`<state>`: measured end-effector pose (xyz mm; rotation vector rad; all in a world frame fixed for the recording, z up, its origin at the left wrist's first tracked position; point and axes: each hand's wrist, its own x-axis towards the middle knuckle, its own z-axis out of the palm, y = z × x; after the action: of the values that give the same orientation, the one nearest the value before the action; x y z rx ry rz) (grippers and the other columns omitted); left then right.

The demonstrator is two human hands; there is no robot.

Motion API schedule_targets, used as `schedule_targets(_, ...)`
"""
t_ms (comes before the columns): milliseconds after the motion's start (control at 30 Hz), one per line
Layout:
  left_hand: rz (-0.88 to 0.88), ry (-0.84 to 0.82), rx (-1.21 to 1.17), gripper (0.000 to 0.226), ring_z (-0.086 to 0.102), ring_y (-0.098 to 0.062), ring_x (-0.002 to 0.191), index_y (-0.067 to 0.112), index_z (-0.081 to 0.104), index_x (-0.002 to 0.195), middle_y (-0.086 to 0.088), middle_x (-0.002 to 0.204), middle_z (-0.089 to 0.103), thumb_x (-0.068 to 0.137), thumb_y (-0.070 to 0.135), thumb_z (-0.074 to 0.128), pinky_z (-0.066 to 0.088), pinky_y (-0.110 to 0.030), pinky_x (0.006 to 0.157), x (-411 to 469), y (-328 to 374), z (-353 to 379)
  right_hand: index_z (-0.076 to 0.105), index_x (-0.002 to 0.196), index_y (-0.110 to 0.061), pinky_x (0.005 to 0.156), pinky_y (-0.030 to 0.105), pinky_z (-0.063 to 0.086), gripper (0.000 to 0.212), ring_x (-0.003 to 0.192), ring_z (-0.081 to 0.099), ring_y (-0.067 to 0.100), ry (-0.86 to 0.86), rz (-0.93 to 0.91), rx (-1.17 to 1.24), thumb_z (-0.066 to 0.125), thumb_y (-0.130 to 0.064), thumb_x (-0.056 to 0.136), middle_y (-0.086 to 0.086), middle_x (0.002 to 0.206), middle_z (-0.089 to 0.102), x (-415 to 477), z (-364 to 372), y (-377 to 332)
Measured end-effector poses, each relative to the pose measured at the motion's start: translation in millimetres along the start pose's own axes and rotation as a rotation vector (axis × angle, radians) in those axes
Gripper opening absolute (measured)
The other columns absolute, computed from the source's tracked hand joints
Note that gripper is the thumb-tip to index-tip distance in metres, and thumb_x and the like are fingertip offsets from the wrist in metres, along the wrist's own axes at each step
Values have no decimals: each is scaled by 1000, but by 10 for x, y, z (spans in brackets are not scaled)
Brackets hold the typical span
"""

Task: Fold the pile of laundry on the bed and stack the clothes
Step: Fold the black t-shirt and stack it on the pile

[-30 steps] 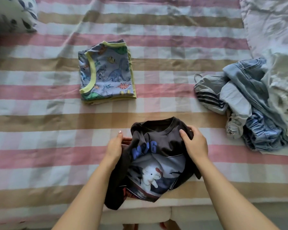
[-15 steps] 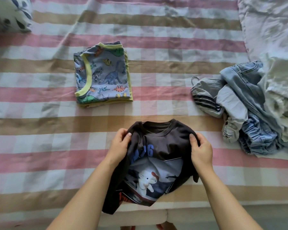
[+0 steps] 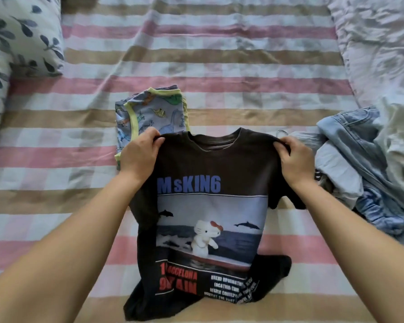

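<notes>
The left grip and right grip each pinch a shoulder of the dark printed T-shirt, holding it spread front-up over the striped bed, hem crumpled on the sheet; the folded dinosaur top lies just behind, the unfolded pile at right

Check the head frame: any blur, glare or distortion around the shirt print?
Head view: soft even daylight, no glare; black T-shirt big lettering sharp, small hem text smeared; denim pile blurs toward the right edge; wide-angle stretches the lower corners.
</notes>
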<state>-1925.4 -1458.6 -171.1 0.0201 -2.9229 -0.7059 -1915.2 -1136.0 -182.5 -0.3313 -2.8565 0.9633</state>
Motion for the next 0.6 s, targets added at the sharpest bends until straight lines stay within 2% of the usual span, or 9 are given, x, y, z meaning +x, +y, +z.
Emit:
schedule_targets(200,-68,-52,158,22,55,-34,91,7,55,98,-14,101,60,95,28,49,35,-37,62,284,-199,445,66,107,-9,80,38,43,25,103,56,37,-88,67,-198,55,-25,91,21,109,64,419,537,129)
schedule_targets(267,-98,-93,189,22,51,-33,102,7,56,105,-14,109,57,93,25,52,41,-42,71,296,-246,492,64,111,-10,85,39,42,25,107,55,36,-150,80,-224,54,-23,92,20,113,63,452,625,141)
schedule_targets(333,-109,-89,184,26,45,-32,111,7,55,113,-14,116,53,91,22,55,39,-45,87,251,-271,480,60,117,-9,93,38,38,28,112,51,35,-166,46,-225,53,-20,92,19,117,60,414,632,116)
schedule_targets(400,-82,15,71,29,43,-34,112,5,55,115,-16,116,53,89,18,57,33,-39,94,86,-250,402,58,119,-7,98,35,31,31,114,47,33,-86,-47,-187,54,-17,90,17,118,58,215,534,69)
schedule_targets(500,-61,141,-146,25,45,-31,104,1,57,109,-19,108,56,86,12,57,31,-30,92,-456,-175,262,62,110,-6,95,29,31,26,107,51,27,80,-125,8,57,-10,85,13,110,61,-445,325,53)
schedule_targets(600,-163,95,-296,26,47,-28,103,2,56,109,-15,108,55,84,10,55,44,-43,87,-1220,-122,242,64,104,-6,89,29,38,21,98,54,22,19,-41,134,57,-4,84,3,101,61,-1265,203,222)
